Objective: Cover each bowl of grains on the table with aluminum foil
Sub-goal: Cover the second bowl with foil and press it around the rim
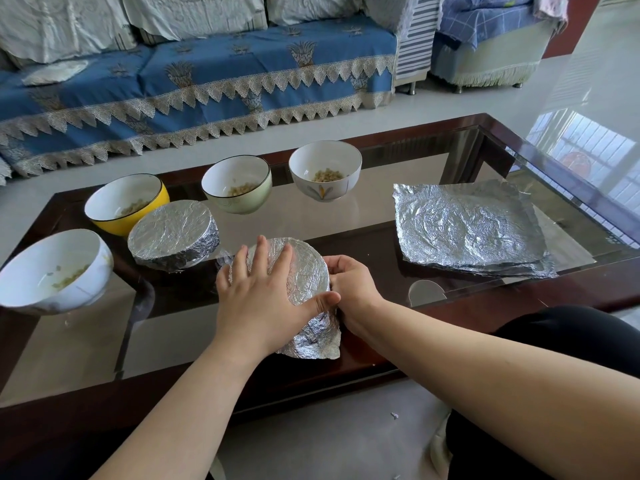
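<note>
The left hand lies flat on the foil-wrapped bowl, fingers spread across its crinkled round top and the thumb pressed against the near edge. The right hand cups the bowl's right side, fingers curled into the creased foil on the wall. This bowl sits at the near middle of the glass-topped table, whose frame is dark glossy wood.

Just left of it and a little farther back stands a second covered bowl, its foil drawn into a smooth drum-like disc with pleated sides. Four bowls are uncovered, each with pale grains at the bottom: a white bowl far to the left, a yellow bowl behind the second covered bowl, a pale green bowl with a dark rim straight behind, and a white bowl with a painted motif behind and to the right. Well to the right of the held bowl lies a stack of foil sheets, roughly square, wrinkled and shiny. Beyond the table runs a sofa under a blue cloth with lace edging.
</note>
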